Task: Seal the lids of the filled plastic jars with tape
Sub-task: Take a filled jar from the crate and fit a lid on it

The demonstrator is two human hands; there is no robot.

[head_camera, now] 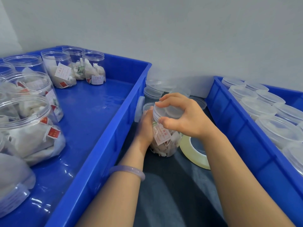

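Gripping the jar (164, 140), left hand (146, 126); right hand (183, 117) holds its lid (165, 112).

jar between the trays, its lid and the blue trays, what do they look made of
Jar: clear, glossy plastic, it seems; the bagged contents show through its wall. Lid: thin, slightly cloudy translucent plastic with a ribbed rim. Blue trays: opaque, smooth moulded plastic, shiny with light glints on the floor.

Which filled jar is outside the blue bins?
The jar between the left bin and the right bin, beside the tape: the left hand holds its body, the right hand's fingers grip its lid. All others sit in bins.
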